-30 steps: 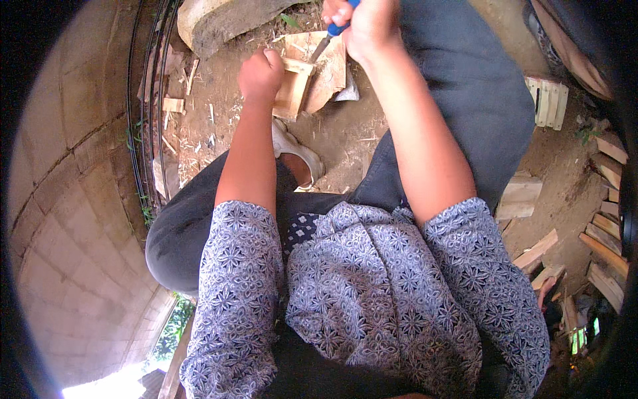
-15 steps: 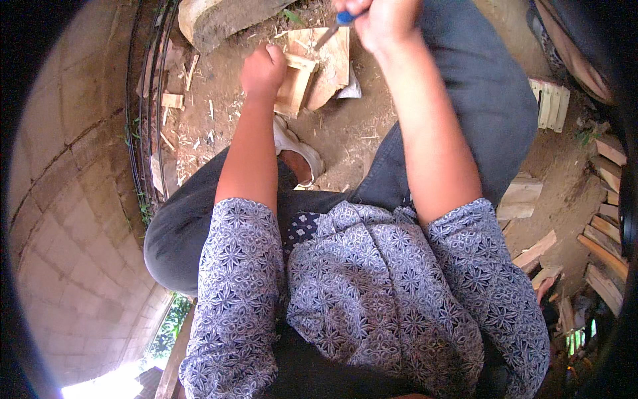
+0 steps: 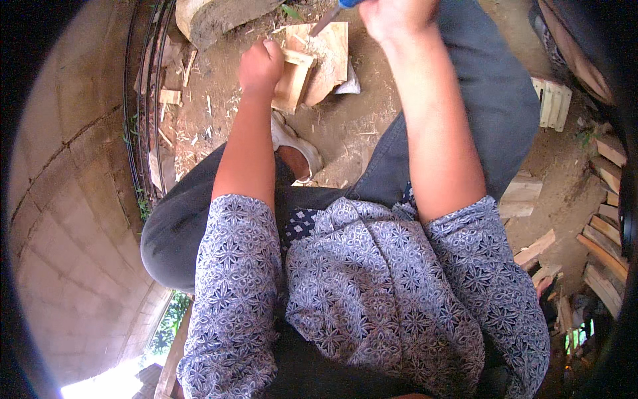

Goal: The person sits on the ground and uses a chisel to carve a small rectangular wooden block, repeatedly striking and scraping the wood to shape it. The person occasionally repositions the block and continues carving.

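At the upper middle, my left hand (image 3: 261, 65) is closed on the left side of a pale wooden piece with a recessed face (image 3: 291, 81). That piece leans on a flat wooden board (image 3: 332, 63) scattered with shavings. My right hand (image 3: 401, 18), at the top edge, is wrapped round the blue handle of a tool with a narrow dark metal blade (image 3: 324, 21). Its blade points down and left over the board's far part, just beyond the wooden piece. Whether the tip touches the board I cannot tell. Part of the handle is cut off by the frame's edge.
A large pale block (image 3: 222, 18) lies beyond my left hand. Dark cables (image 3: 143, 100) run along the block wall (image 3: 73, 179) at left. My shoe (image 3: 296, 147) is just below the board. Stacked wood pieces (image 3: 601, 246) and a small slatted wooden item (image 3: 553, 105) sit to the right.
My right hand and the blue-handled tool have moved slightly farther away and to the right. My left hand keeps its hold on the wooden piece. The whole view has shifted a little.
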`<state>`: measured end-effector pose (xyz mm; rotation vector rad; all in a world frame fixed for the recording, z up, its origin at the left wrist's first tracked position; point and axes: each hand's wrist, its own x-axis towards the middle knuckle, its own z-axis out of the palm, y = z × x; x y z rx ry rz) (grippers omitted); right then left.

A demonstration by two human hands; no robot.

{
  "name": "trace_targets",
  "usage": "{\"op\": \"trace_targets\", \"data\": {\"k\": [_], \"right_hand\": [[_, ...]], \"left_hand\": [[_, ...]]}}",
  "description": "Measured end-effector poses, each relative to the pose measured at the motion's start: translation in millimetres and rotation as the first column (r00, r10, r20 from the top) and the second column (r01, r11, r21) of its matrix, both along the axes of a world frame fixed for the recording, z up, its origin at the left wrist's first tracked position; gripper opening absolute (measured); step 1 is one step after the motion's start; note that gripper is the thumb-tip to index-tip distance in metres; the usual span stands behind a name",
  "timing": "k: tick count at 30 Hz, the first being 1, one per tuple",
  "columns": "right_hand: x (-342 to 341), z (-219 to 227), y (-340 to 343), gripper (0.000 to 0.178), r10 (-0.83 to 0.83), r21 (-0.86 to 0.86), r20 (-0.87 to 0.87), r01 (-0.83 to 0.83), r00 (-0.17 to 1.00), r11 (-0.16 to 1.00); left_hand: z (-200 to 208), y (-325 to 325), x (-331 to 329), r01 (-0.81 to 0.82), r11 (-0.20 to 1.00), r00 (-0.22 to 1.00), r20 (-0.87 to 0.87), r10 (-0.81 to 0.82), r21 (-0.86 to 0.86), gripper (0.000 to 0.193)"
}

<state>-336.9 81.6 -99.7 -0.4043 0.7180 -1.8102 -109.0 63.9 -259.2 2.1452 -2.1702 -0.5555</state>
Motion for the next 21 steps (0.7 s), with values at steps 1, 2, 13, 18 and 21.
{"op": "trace_targets", "data": {"k": [1, 2, 13, 18, 21], "right_hand": [[-5, 4, 0, 0.035, 0.018, -0.044, -0.052, -0.02, 0.998, 0.999], [5, -12, -2, 0.034, 0.013, 0.032, -0.106, -0.01, 0.994, 0.999], [6, -5, 1, 0.034, -0.03, 0.046, -0.051, 0.032, 0.998, 0.998], [40, -69, 2, 0.028, 0.054, 0.216, -0.355, 0.026, 0.933, 0.976], [36, -62, 9, 0.029, 0.063, 0.207, -0.233, -0.014, 0.97, 0.978]], "left_hand": [[2, 1, 0, -0.002, 1.0, 1.0, 0.005, 0.002, 0.01, 0.051], [3, 2, -1, -0.004, 1.0, 1.0, 0.011, 0.004, 0.02, 0.051], [-8, 6, 7, -0.003, 1.0, 1.0, 0.01, 0.003, 0.015, 0.051], [1, 3, 0, 0.006, 1.0, 0.999, 0.036, -0.006, 0.005, 0.05], [8, 4, -5, -0.004, 1.0, 1.0, 0.03, 0.004, 0.017, 0.051]]}}
